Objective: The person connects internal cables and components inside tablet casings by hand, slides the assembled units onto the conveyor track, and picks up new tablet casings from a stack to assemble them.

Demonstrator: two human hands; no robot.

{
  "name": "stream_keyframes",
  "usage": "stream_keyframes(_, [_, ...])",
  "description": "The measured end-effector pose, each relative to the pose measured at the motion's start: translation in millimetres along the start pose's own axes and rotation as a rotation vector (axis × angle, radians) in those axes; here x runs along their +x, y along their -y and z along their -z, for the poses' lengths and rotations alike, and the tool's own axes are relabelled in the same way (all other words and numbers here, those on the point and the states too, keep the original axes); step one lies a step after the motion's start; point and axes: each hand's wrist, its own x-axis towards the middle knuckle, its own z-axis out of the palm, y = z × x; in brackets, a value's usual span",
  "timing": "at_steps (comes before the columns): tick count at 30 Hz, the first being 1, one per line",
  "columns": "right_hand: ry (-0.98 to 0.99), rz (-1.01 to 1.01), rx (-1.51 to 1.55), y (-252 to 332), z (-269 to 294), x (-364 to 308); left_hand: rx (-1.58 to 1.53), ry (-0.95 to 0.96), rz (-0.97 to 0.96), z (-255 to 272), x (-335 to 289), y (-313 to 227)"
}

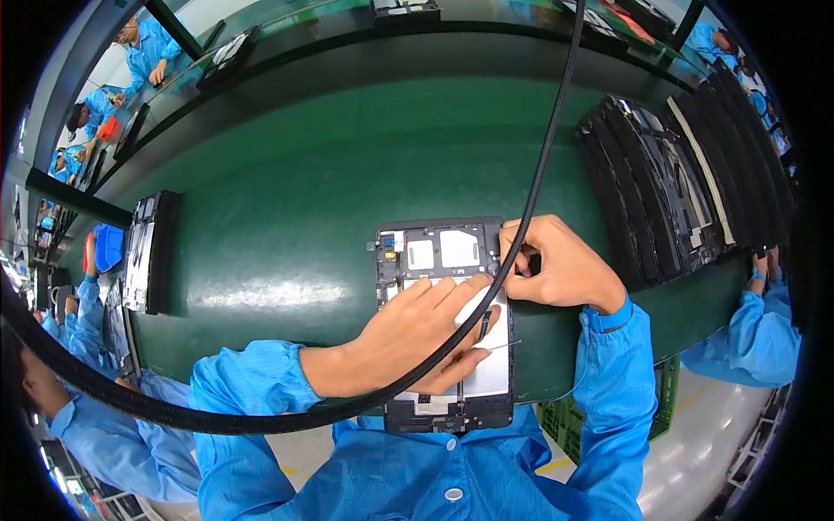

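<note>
An opened tablet (499, 406) lies at the table's front edge, its inner side up, showing white and silver panels within a black frame. Across its middle rests my left hand (417, 334), fingers bent. A thin metal tool (506, 346) sticks out between its thumb and fingers; the rest of it is hidden in the hand. At the tablet's upper right edge my right hand (560, 265) is closed in a pinch. What its fingertips hold, if anything, is hidden. A blue band (610, 317) with a thin cord circles my right wrist.
A thick black cable (540, 174) loops across the view, passing in front of the tablet and my left hand. Several tablet parts stand stacked in black holders (660, 182) at right. Another stack (155, 252) stands left on the green table (347, 174). Co-workers in blue sit both sides.
</note>
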Motion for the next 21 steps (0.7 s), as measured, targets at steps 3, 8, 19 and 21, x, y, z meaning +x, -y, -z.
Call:
stream_keyframes(3, [0.005, -0.001, 0.003, -0.2, -0.3, 0.3, -0.069, -0.033, 0.027, -1.1, -1.5, 2.8])
stream_keyframes(8, [0.000, 0.011, 0.005, -2.5, 0.4, -0.2, -0.074, -0.031, 0.007, -3.2, 3.6, 3.4])
stream_keyframes(19, [-0.167, 0.079, 0.106, -11.7, -9.3, 7.8, 0.047, -0.069, 0.006, -3.7, 0.6, 0.6])
stream_keyframes(21, [-0.185, 0.112, 0.148, -15.4, -12.9, 9.2, 0.036, -0.059, 0.027, -2.3, 1.6, -0.6])
